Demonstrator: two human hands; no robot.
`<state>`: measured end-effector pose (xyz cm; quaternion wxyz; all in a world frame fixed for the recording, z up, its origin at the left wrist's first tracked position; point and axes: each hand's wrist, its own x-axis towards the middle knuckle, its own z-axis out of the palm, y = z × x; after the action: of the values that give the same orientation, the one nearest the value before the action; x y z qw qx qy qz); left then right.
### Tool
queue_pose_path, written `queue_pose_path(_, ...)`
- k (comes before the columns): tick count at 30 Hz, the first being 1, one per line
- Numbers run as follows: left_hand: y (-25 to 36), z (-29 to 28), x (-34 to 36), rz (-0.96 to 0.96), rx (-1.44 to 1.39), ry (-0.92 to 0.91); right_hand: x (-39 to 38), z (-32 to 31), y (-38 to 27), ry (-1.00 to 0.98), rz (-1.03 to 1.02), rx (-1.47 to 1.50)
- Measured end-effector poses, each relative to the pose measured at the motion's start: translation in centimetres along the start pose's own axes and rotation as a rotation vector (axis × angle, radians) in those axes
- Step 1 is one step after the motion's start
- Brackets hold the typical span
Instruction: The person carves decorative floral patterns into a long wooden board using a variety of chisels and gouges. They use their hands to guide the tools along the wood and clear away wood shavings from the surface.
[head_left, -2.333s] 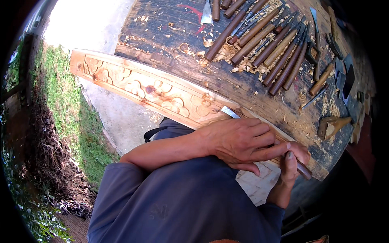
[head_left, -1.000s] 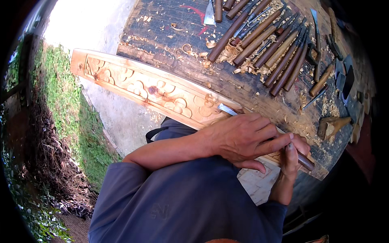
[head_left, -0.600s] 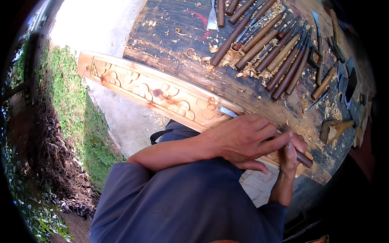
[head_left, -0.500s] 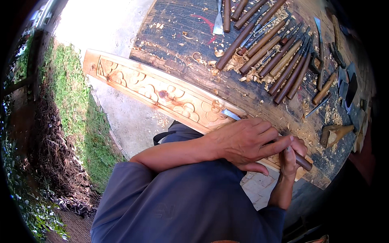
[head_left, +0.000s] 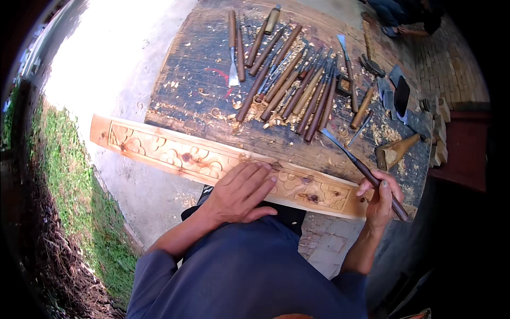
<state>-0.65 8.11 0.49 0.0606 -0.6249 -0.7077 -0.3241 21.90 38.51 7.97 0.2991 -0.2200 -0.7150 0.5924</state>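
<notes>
Dark wooden desk (head_left: 202, 74), shavings scattered, row of chisels (head_left: 287, 80) laid out. Carved plank (head_left: 175, 154) across near edge. I see left hand (head_left: 241, 191) spread flat on plank; right hand (head_left: 381, 199) gripping chisel (head_left: 366, 173).

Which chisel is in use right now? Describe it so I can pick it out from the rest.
Start at the dark workbench with the long carved plank along its near edge. At the plank's right end, the right hand grips a dark-handled chisel. Unlike the row of chisels lying side by side farther back, it is lifted alone, its blade pointing up-left.
</notes>
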Motion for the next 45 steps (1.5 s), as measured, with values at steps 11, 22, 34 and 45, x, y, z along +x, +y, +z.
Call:
queue_pose_path(11,-4.6,-2.2,-1.4,-0.231,0.253,-0.114,5.9,-2.9,-0.3,0.272,0.133,-0.173)
queue_pose_path(22,-1.6,-0.7,-0.1,-0.237,0.231,-0.043,11.7,-0.1,2.0,0.097,0.085,-0.155)
queue_pose_path(34,4.3,5.5,2.0,-0.044,-0.072,-0.239,10.0,-0.6,3.1,0.157,0.07,-0.313)
queue_pose_path(45,6.0,6.8,4.8,0.146,-0.123,-0.286,-2.0,3.6,-0.6,-0.137,-0.014,-0.136)
